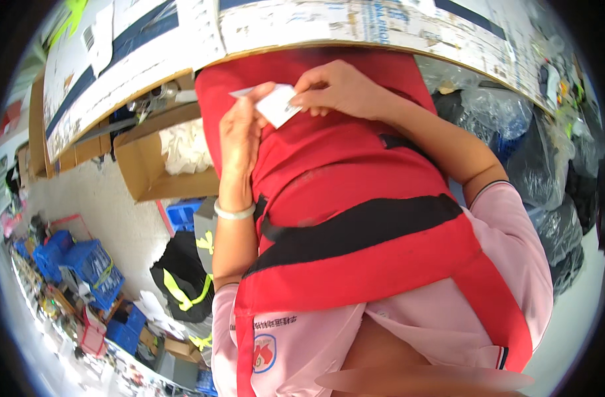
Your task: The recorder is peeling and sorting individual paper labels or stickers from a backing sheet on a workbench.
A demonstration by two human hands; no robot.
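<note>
A small white card or label (276,107), with faint dark print near one edge, is held between my two hands above my lap. My left hand (239,135) grips its left side, the thumb pressed over it. Another white corner sticks out to the left of that thumb; whether it is a second piece I cannot tell. From the right, my right hand (342,89) pinches the card's right edge between thumb and forefinger, with the other fingers curled. Beneath both hands lies the red apron (355,165) I wear, crossed by a black band.
Just beyond my hands runs the edge of a worn white worktable (269,30). To the left sits an open cardboard box (140,175) with cream-white cloth (186,147) inside. Farther left are blue crates (94,268) and black fabric with yellow-green strips (183,271). Plastic bags (547,159) crowd the right side.
</note>
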